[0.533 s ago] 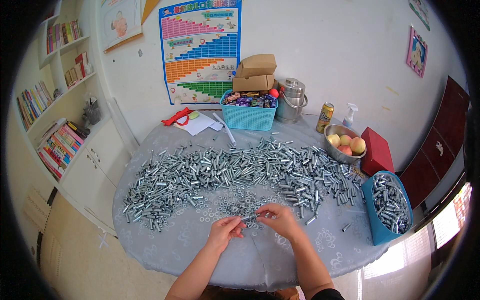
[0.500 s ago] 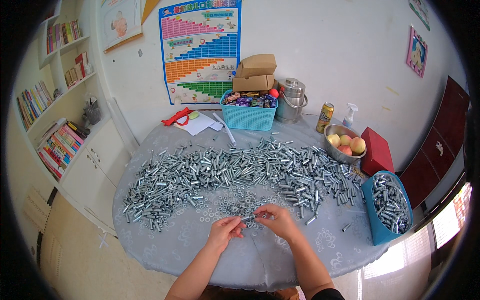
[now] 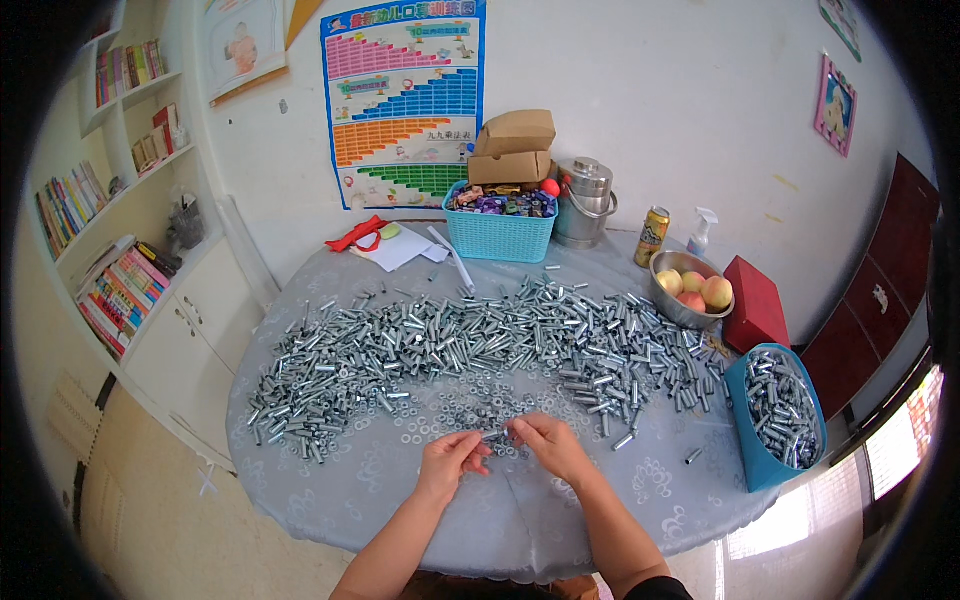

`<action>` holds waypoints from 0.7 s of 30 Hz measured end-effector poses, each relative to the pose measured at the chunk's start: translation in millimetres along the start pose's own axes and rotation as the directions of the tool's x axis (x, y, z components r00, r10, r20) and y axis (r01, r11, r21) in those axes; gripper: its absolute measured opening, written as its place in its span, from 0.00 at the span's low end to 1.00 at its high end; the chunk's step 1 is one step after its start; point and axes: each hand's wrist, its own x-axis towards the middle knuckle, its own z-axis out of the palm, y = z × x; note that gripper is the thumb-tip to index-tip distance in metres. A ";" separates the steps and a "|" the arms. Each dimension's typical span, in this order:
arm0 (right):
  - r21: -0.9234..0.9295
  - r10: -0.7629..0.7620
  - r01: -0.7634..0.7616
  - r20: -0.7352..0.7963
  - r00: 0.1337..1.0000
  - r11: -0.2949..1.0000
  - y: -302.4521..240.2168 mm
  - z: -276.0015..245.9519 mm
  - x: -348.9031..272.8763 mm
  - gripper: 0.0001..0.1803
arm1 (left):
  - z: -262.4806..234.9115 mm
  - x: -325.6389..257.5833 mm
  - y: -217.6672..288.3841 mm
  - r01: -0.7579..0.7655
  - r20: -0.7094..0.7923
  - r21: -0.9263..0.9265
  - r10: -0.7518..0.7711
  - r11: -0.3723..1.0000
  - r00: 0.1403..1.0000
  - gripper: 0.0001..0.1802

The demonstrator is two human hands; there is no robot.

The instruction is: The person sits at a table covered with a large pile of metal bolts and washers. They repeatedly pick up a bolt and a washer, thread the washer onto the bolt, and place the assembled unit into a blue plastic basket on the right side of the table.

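Grey patterned cloth dresses the round table (image 3: 690,490); above its loose silvery metal rings (image 3: 478,392), my left grip (image 3: 450,465) pinches a slim silvery metal cylinder (image 3: 494,436), probably steadying it for my right grip (image 3: 552,447) at the other end, whose closure I can't tell.

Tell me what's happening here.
A person's left hand holds a small silver metal cylinder, with the right hand close at its other end; whether it grips anything is unclear. Silver metal rings and a heap of similar cylinders lie beyond, on the grey patterned tablecloth. More cylinders fill the blue open-topped bin at right.
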 end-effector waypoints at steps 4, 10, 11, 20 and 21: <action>-0.095 0.193 -0.180 0.151 0.970 0.979 -6.4 -3.5 -1.2 0.20 | -3.7 0.5 -0.8 -0.029 -0.042 -0.040 0.027 0.999 0.999 0.09; -0.016 0.138 -0.137 0.171 0.976 0.990 -9.2 -5.3 -0.9 0.21 | 0.6 -0.8 1.4 -0.027 -0.088 -0.022 0.025 0.999 0.996 0.10; -0.013 0.151 -0.151 0.170 0.974 0.988 -1.5 -5.5 0.1 0.21 | 0.6 -0.2 1.3 -0.028 -0.097 -0.022 0.026 0.999 0.995 0.10; 0.079 0.216 -0.225 0.104 0.971 0.971 -8.5 -3.4 0.1 0.16 | 9.3 -3.6 3.4 -0.054 -0.063 0.133 0.063 0.990 0.996 0.10; 0.110 0.156 -0.161 0.051 0.986 0.981 -10.5 1.0 -0.8 0.15 | 8.8 -3.0 0.6 -0.064 -0.034 0.147 0.070 0.987 0.997 0.10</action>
